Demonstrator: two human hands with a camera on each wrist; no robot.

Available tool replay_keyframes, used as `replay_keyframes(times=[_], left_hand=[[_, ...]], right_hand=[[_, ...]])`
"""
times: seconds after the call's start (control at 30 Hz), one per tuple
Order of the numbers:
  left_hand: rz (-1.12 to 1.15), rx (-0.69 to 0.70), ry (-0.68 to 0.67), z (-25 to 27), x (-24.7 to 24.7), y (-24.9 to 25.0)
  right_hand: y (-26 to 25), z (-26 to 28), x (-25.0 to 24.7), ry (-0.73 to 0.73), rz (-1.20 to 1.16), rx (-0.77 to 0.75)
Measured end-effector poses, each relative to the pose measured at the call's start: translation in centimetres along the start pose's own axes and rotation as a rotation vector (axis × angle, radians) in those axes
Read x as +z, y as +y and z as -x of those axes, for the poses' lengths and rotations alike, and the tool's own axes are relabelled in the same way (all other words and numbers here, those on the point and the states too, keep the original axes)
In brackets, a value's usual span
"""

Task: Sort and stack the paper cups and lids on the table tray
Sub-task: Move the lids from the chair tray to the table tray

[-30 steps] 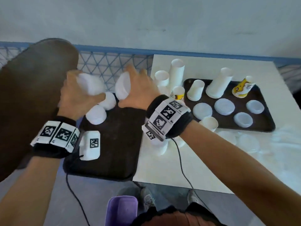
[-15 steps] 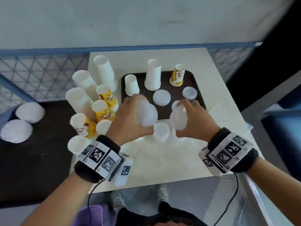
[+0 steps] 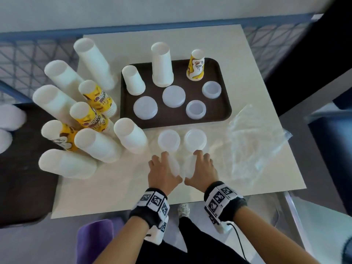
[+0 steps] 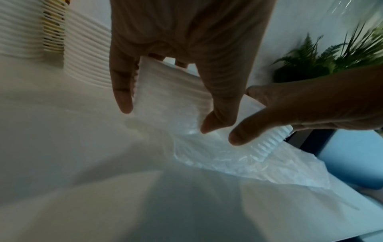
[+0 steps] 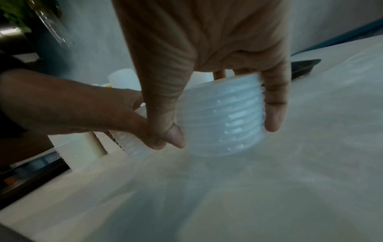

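My left hand [image 3: 163, 171] grips a stack of translucent lids [image 3: 173, 165] from above, low over the white table [image 3: 118, 191]; the same stack [image 4: 165, 96] shows between thumb and fingers in the left wrist view. My right hand [image 3: 202, 168] grips a second lid stack [image 5: 222, 121] right beside it. Two more lid stacks [image 3: 168, 140] [image 3: 195, 139] stand just beyond my fingertips. The dark brown tray [image 3: 225, 109] behind holds three upturned cup stacks, among them a yellow printed one [image 3: 196, 66], and several lids [image 3: 173, 96].
Stacks of white cups [image 3: 131, 138] and yellow printed cups [image 3: 89, 117] crowd the table's left side. A crumpled clear plastic bag [image 3: 253, 141] lies at the right. A dark surface [image 3: 22, 178] at the left carries more lids [image 3: 9, 117].
Both hands carried their lid stacks from the dark surface at the left over to the white table, then came down toward me, in front of the two standing lid stacks.
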State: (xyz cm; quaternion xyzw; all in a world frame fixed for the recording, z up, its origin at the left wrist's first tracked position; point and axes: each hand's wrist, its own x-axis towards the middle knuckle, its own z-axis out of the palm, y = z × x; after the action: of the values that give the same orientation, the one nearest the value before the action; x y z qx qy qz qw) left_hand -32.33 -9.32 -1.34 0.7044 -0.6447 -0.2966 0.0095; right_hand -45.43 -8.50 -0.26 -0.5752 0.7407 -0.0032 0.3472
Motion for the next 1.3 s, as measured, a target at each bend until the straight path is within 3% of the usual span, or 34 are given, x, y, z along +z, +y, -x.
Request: replay_keyframes(times=[0.87, 1.17, 1.3], left_hand=[[-0.118, -0.078, 0.035, -1.7, 1.8, 0.7], [-0.024, -0.036, -0.047, -0.4, 0.5, -0.7], [-0.007, 0.068, -0.029, 1.2, -2.5, -1.1]], right_hand=[[-0.5, -1.8, 0.8, 0.034, 0.157, 0.032], [-0.1, -0.5, -1.1, 0.032, 0.195, 0.021], [-0.6, 0.9, -3.9, 0.073, 0.233, -0.053]])
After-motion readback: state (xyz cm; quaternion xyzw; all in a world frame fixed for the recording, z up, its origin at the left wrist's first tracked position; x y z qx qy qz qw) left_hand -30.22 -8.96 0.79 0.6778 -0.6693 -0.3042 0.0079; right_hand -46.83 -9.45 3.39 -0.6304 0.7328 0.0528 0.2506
